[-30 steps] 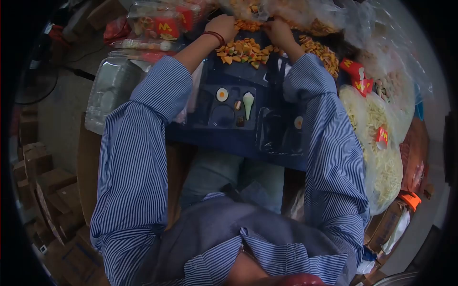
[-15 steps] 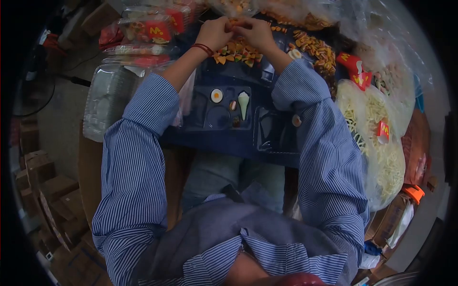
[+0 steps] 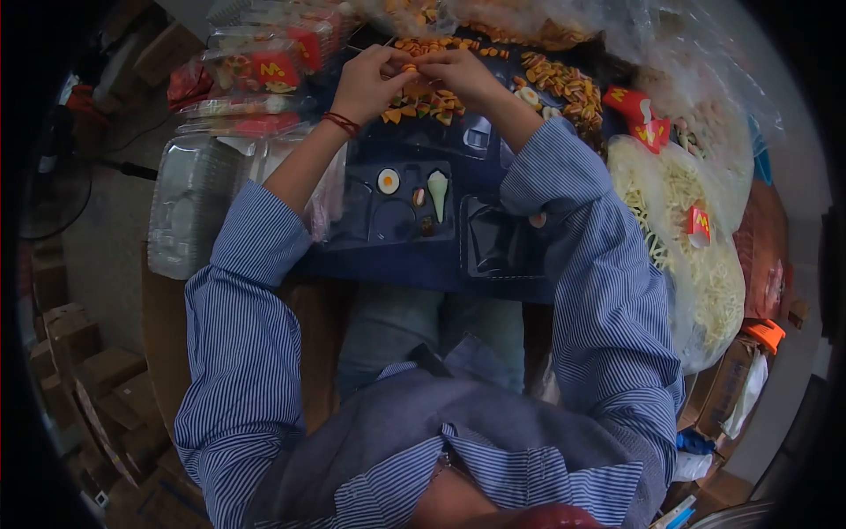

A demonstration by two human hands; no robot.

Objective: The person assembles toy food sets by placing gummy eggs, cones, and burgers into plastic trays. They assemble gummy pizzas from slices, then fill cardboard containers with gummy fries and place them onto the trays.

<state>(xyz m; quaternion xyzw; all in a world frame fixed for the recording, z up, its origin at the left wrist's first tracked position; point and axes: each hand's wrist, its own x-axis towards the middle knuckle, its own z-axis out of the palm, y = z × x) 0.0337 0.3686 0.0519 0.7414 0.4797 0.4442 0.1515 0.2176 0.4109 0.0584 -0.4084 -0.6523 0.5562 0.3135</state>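
At the far side of the table, my left hand (image 3: 372,81) and my right hand (image 3: 460,76) meet fingertip to fingertip. Both are closed around a small orange piece (image 3: 411,68), mostly covered by the fingers. Just below them lies a pile of orange and green toy food pieces (image 3: 423,112). Nearer my body sits a clear moulded tray (image 3: 357,225). It holds a toy fried egg (image 3: 388,182), a pale green ice cream cone (image 3: 438,196), a tiny hot dog (image 3: 419,197) and a small brown piece (image 3: 428,227).
An empty clear tray (image 3: 493,251) lies by my right sleeve. Clear clamshell boxes (image 3: 189,203) and filled packs (image 3: 264,70) are stacked left. On the right are red fry cartons (image 3: 648,128), a bag of pale toy fries (image 3: 709,304) and a brown-yellow pile (image 3: 568,84).
My hands have come slightly lower and to the left, with the fingers still together. The whole view has shifted a little, and more of the orange pile behind the hands shows.
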